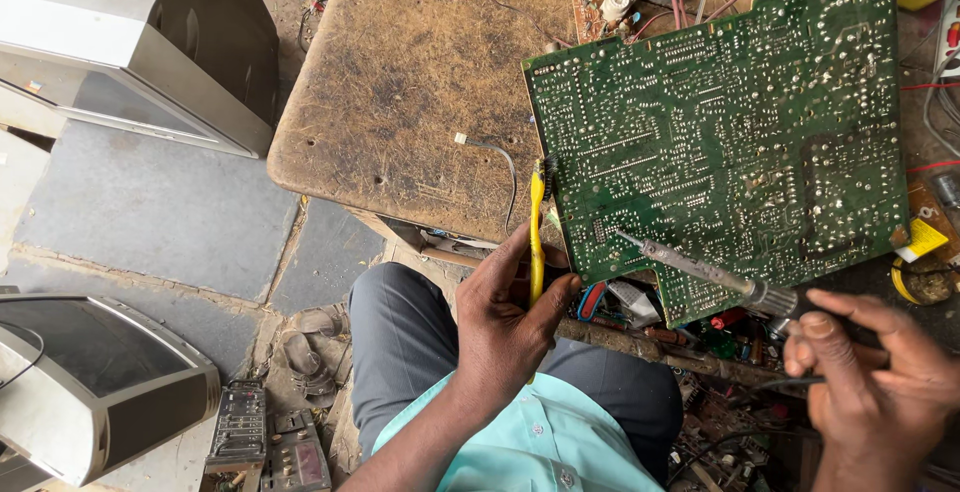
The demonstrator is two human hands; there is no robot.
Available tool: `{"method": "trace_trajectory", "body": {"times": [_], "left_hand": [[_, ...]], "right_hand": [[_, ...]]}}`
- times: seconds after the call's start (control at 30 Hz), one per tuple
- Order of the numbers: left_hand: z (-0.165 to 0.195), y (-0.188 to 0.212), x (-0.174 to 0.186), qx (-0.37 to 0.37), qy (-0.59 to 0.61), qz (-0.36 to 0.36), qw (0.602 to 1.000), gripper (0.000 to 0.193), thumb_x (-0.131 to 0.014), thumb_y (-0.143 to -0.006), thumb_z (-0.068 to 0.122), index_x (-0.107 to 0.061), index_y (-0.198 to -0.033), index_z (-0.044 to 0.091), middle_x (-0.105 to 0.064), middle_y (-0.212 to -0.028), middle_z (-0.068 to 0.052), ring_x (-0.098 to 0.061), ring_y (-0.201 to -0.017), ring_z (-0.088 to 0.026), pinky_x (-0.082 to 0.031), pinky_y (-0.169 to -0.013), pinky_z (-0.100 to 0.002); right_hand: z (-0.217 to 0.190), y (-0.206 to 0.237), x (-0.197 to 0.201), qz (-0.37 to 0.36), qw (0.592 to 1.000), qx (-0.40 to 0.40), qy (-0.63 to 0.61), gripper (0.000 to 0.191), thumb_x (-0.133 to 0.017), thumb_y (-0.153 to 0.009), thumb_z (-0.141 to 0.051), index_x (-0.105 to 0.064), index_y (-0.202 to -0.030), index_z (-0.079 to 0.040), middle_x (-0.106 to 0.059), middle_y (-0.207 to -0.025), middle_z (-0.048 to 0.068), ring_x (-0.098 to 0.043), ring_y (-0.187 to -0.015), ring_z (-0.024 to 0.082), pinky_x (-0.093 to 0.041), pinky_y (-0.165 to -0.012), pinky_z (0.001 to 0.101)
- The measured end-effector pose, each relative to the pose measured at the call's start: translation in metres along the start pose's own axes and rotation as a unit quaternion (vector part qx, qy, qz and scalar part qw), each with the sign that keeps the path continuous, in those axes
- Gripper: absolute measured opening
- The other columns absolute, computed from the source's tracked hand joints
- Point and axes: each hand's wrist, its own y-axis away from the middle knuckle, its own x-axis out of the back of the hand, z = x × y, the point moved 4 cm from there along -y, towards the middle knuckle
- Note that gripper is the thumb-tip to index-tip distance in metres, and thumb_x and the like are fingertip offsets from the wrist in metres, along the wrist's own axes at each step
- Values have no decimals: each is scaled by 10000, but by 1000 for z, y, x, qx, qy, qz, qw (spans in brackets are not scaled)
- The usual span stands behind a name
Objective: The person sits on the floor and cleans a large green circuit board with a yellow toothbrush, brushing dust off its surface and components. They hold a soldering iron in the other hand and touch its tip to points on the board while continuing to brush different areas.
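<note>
Right of frame centre, the left hand point(505, 317) pinched a slim yellow-handled brush point(537, 227) beside the large green printed circuit board point(720, 132); the right hand point(870, 367) gripped a metal-tipped soldering iron point(700, 270) touching the board, above the worn wooden surface point(410, 82).

Light turquoise buttoned shirt point(530, 447), grey trousers point(400, 342).

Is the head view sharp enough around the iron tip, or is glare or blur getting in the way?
Head view: even daylight, no hard shadows; circuit board is crisp with small glints on its solder points; soldering iron tip is readable; right hand is slightly motion-blurred; left hand and its yellow tool are sharp; edges bow from the wide lens.
</note>
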Motion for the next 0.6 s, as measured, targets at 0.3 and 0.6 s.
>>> {"method": "trace_trajectory", "body": {"times": [0.3,0.6], "left_hand": [[3,-1,1,-39,-15,-20,999,598,-760,-901,-79,-558,-1462,-31,-716,-1068,-64,-688,-940,-73,-617,-839,-238],[3,-1,1,-43,-27,-21,998,582,-767,-898,-80,-567,-1442,-36,-720,-1063,-69,-695,-949,-79,-616,-849,-242]], "right_hand": [[-1,-30,14,-44,994,-7,97,135,-667,-1019,68,-648,-1153,77,-635,-798,151,-630,-626,150,-543,-566,283],[-18,-20,2,-28,988,30,150,147,-706,-1025,71,-648,-1159,90,-660,-931,159,-669,-716,163,-578,-624,246]]}}
